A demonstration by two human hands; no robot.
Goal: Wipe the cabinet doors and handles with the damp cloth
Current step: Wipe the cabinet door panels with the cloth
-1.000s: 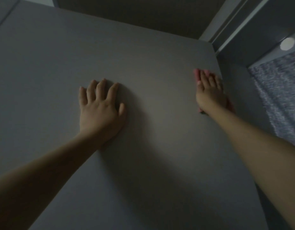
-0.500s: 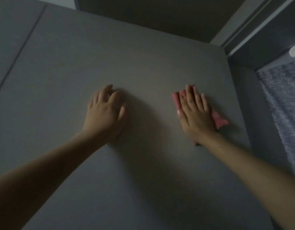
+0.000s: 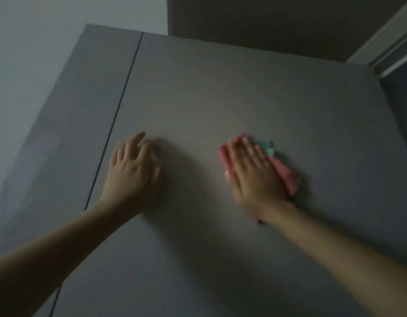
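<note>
Cabinet door point(image 3: 220, 99): big flat grey panel, fills most of the view, shot from low looking up, pretty dim light. No handle showing anywhere on it.
Next door over point(image 3: 83, 110): narrower grey panel to the left, split off by a thin dark seam point(image 3: 120, 106) running top to bottom.
Containers: the cabinet's shut, so can't tell what's inside it.
Cloth point(image 3: 287, 177): pink, with a bit of green point(image 3: 266, 147) poking out past the fingertips. Sits flat on the door around the middle, a little toward its right edge, mostly hidden under the hand.
Right hand point(image 3: 252, 170): fingers straight and together, palm pressing the cloth flat against the door. Kinda motion blurred.
Left hand point(image 3: 131, 170): resting on the bare door just right of the seam, holding nothing, fingers loosely bent and a bit spread, tips look like they touch the panel.
Hands vs each other: well apart, roughly level, bare door between them.
In the way: nothing much, just both forearms reaching up from the bottom corners and their shadows on the panel.
Around: pale wall point(image 3: 37, 42) top left, dark ceiling-ish area point(image 3: 266, 19) above the door's top edge, light trim point(image 3: 380, 42) top right.
Since half a second ago: cloth hand is further from the door's right edge, the green bit now shows, and the view swung so the seam and left panel are way more visible. Left hand is about where it was on the door.
</note>
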